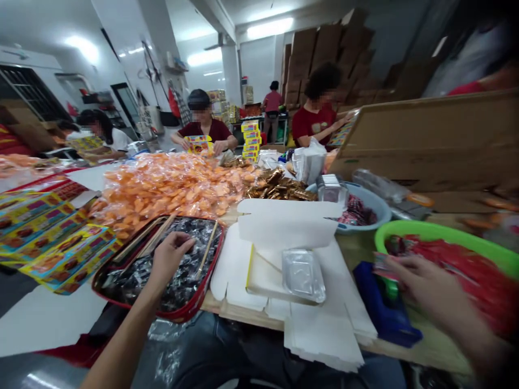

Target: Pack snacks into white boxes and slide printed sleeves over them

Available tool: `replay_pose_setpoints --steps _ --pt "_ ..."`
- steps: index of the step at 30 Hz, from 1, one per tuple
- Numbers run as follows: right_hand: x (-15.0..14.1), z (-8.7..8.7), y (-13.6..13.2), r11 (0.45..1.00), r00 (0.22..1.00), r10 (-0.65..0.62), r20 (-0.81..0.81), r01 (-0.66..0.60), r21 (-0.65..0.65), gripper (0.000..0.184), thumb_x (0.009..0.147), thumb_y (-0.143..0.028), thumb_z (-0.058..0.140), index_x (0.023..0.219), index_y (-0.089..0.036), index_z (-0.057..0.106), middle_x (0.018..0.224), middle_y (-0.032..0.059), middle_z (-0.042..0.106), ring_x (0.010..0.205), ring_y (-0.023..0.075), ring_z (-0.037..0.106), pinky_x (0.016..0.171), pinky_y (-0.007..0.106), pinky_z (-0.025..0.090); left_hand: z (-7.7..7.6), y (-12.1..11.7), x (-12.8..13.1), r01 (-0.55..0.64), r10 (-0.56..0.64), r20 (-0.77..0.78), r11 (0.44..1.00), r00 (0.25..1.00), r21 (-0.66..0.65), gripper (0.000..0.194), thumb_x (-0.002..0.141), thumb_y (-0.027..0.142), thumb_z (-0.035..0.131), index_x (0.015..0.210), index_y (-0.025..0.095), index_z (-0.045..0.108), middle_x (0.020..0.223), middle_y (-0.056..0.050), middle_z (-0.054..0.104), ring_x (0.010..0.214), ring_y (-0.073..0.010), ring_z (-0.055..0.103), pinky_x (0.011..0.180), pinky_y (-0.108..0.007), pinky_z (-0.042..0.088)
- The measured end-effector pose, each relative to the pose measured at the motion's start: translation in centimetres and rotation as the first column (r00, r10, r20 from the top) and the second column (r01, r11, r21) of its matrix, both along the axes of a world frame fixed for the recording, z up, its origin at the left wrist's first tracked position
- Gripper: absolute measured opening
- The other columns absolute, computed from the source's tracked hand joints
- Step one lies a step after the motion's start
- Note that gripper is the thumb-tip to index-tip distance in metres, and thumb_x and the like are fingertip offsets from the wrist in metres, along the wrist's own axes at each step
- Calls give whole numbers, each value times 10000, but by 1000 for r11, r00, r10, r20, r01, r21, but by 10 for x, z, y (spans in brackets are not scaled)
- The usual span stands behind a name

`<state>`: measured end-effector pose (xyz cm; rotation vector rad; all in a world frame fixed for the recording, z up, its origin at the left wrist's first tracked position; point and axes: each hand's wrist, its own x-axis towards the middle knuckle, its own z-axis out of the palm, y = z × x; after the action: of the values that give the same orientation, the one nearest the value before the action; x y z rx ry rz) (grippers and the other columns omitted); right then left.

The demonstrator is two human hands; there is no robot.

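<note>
Head view: left hand (172, 258) over crinkly black-wrapped sweets (182, 286) in red-rimmed tray (162, 313).

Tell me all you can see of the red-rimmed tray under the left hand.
The shallow rectangular tray has a red rim and holds dark pieces in shiny wrappers. Thin wooden sticks lie inside. It sits at the table edge beside printed yellow cards. The left hand hangs over it; contact is unclear.

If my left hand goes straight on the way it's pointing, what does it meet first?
Your left hand points forward and right, so probably the thin wooden stick in the red tray of dark wrapped sweets. Depth is unclear; it may pass above the stick.
</note>
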<state>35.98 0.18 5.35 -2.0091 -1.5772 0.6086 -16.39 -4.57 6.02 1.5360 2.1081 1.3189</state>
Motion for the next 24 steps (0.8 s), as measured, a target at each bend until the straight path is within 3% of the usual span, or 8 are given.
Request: replay_pose_setpoints --steps 4,7,10,13,16,18,20,24 --pt "-88 1 -6 992 932 123 -341 -128 8 241 773 -439 466 688 -217 503 540 2 516 467 150 490 438 262 369 6 22 98 327 -297 431 945 852 4 344 666 429 700 862 165 600 782 -28 640 731 -160 595 680 -274 481" --pt "-128 -6 -1 981 957 185 -223 -192 -9 251 786 -429 440 675 -211 499 587 12 560 538 163 528 496 262 371 -1 30 173 531 -405 656 847 637 7 416 669 403 714 992 164 607 948 -75 653 804 -161 605 699 -278 490" --pt "-130 -13 0 974 975 224 -4 -224 32 267 834 -374 382 734 -197 556 730 50 622 711 192 577 618 271 384 -8 29 213 657 -416 779 754 469 7 443 682 423 703 1038 174 612 1058 -95 640 921 -187 599 744 -296 497" --pt "-116 -20 -4 974 971 206 121 -215 66 284 858 -343 365 909 -162 578 926 101 620 850 208 575 711 274 386 -8 29 206 657 -433 759 754 486 10 368 688 428 682 929 153 642 962 -88 655 916 -199 602 715 -284 503" --pt "-110 -28 -7 968 959 246 138 -236 -88 358 880 -331 361 1146 -129 488 954 119 621 827 214 594 677 271 381 -5 45 163 479 -394 660 876 640 60 322 723 403 637 931 158 610 916 -71 639 814 -170 615 625 -246 493" --pt "-113 -32 -9 944 948 291 130 -262 -200 371 898 -296 322 1212 -133 432 909 109 643 794 218 615 640 268 370 -5 69 128 261 -289 529 957 798 130 323 770 396 575 1003 174 560 934 -60 623 785 -150 608 612 -234 483" --pt "-118 -34 -9 935 940 298 169 -252 -248 358 901 -267 300 1215 -147 422 893 108 659 808 233 630 626 271 360 -8 101 97 103 -157 380 982 912 158 321 803 382 512 1042 167 523 952 -69 611 796 -157 600 637 -258 490" --pt "-121 -44 -10 932 925 307 224 -245 -268 351 900 -267 252 1191 -166 419 908 126 665 830 270 638 644 306 370 -18 171 67 140 -164 202 982 966 128 190 718 258 593 857 129 587 882 -102 619 857 -224 589 760 -372 483"
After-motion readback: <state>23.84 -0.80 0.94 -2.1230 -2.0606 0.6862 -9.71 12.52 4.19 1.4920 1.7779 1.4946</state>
